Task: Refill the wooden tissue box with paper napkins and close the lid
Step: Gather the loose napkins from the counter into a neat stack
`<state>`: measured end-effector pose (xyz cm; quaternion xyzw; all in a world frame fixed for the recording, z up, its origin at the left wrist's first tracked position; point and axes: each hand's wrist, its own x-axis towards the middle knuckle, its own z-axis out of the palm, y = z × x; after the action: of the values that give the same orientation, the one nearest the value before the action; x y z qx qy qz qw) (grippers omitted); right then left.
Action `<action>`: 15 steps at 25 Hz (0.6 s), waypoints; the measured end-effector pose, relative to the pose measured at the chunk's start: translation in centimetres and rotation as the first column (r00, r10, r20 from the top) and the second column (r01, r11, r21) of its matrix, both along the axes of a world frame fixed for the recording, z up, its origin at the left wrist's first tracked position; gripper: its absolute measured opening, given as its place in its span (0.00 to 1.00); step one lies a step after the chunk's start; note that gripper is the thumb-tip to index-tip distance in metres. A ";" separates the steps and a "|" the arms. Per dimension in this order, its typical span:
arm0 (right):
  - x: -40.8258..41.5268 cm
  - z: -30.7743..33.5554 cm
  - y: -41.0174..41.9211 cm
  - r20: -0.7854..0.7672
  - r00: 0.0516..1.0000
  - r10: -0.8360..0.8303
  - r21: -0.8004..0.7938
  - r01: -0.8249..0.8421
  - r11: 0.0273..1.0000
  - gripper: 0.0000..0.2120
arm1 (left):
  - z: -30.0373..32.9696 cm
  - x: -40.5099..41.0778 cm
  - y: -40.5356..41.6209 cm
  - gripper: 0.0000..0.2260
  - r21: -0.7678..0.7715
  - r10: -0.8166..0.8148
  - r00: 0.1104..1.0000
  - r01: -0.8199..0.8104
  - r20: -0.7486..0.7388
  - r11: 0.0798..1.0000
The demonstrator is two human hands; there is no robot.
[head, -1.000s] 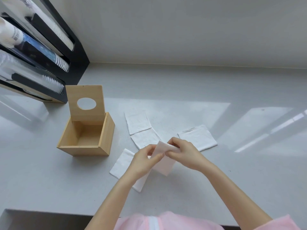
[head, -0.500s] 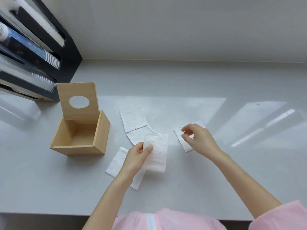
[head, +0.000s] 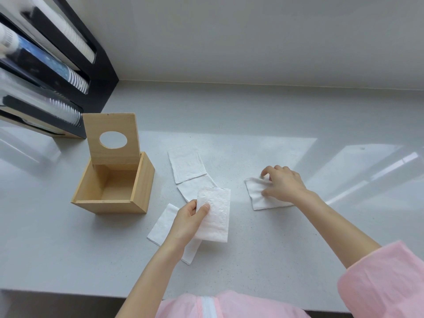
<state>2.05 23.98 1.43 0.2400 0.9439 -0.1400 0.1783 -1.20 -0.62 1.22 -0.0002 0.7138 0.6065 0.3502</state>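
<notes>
The wooden tissue box (head: pixel 140 187) stands at the left of the counter with nothing inside. Its lid (head: pixel 112 138), with an oval hole, is tipped up at the back. My left hand (head: pixel 188 222) holds a folded white napkin (head: pixel 215 216) a little above the counter, right of the box. My right hand (head: pixel 283 183) rests fingers-down on another napkin (head: pixel 258 198) lying flat further right; the fingers touch it but do not lift it. Three more napkins lie on the counter: one upper (head: pixel 187 166), one middle (head: pixel 190 190), one lower (head: pixel 161 226) partly under my left hand.
A black and wood dispenser rack (head: pixel 46 72) with stacks of cups fills the back left corner. The grey counter (head: pixel 252 260) meets a pale wall behind and ends at its front edge near my pink sleeves (head: pixel 385 281).
My right hand let go of the folded napkin and moved right onto the flat napkin. My left hand kept the folded napkin, holding it alone.
</notes>
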 end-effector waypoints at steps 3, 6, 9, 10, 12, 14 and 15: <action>0.2 0.1 -0.3 0.019 0.999 -0.048 -0.020 0.048 0.999 0.13 | 0.0 0.0 0.3 0.06 0.001 -0.015 1.000 0.015 -0.005 1.000; 0.6 -0.1 -1.0 0.010 0.996 -0.086 -0.058 0.086 0.995 0.09 | 0.1 0.0 0.2 0.06 0.012 -0.023 1.000 0.023 -0.010 1.000; 1.5 -0.3 -1.5 -0.045 0.990 -0.134 -0.184 0.123 0.975 0.02 | 0.0 0.1 -0.2 0.05 0.016 -0.013 1.000 0.013 -0.016 1.000; 1.8 -0.1 -1.6 -0.060 0.987 -0.151 -0.230 0.133 0.964 0.03 | 0.0 0.0 -0.3 0.05 0.017 0.000 1.000 0.000 -0.014 1.000; 2.4 0.6 -2.1 -0.073 0.977 -0.202 -0.337 0.166 0.927 0.05 | 0.0 0.0 -0.4 0.05 0.022 0.012 1.000 -0.012 -0.002 1.000; 2.8 1.7 -3.0 -0.091 0.958 -0.272 -0.466 0.200 0.862 0.08 | 0.1 0.2 -0.4 0.06 0.042 0.011 1.000 -0.012 0.021 0.999; 3.0 2.2 -3.6 -0.107 0.944 -0.312 -0.532 0.211 0.820 0.08 | 0.1 0.3 -0.4 0.06 0.053 0.013 0.999 -0.015 0.034 0.998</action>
<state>5.08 20.42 3.63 0.2971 0.8427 -0.4315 0.1242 -0.89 -0.97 1.33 -0.0061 0.6912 0.6277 0.3579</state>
